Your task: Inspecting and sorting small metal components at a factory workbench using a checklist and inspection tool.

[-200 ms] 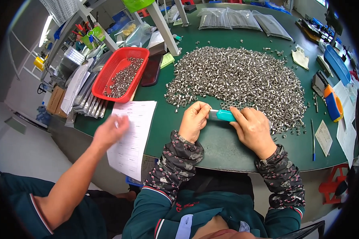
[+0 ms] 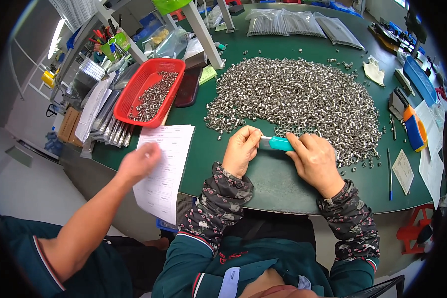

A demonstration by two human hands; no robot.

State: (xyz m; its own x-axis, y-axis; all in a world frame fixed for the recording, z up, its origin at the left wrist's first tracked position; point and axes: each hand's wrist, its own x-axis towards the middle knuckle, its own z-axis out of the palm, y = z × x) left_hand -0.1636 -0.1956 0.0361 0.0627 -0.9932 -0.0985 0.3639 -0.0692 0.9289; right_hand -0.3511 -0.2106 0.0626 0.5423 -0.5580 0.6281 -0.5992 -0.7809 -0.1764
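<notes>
My right hand (image 2: 313,158) is closed round a teal-handled tool (image 2: 281,144) with a short, pale, narrow tip pointing left. My left hand (image 2: 242,150) pinches at that tip; whatever its fingers hold is too small or too hidden to make out. Both hands are above the near part of the green table (image 2: 278,186). Just beyond them spreads a wide heap of small silvery metal rings (image 2: 293,97), some scattered loose at its edges. At the left, a co-worker's hand (image 2: 140,161), smeared by motion, is over printed paper sheets (image 2: 166,169).
A red plastic basket (image 2: 125,94) with more metal pieces stands at the left, beside stacked bagged packets (image 2: 109,126). A table-frame leg (image 2: 203,37) rises behind it. Clear bags (image 2: 288,24) lie at the back. An orange-and-blue object (image 2: 415,129) and a pen (image 2: 390,174) are at the right.
The co-worker's blurred hand has shifted slightly over the paper. My two hands and the teal-handled tool stay almost where they were.
</notes>
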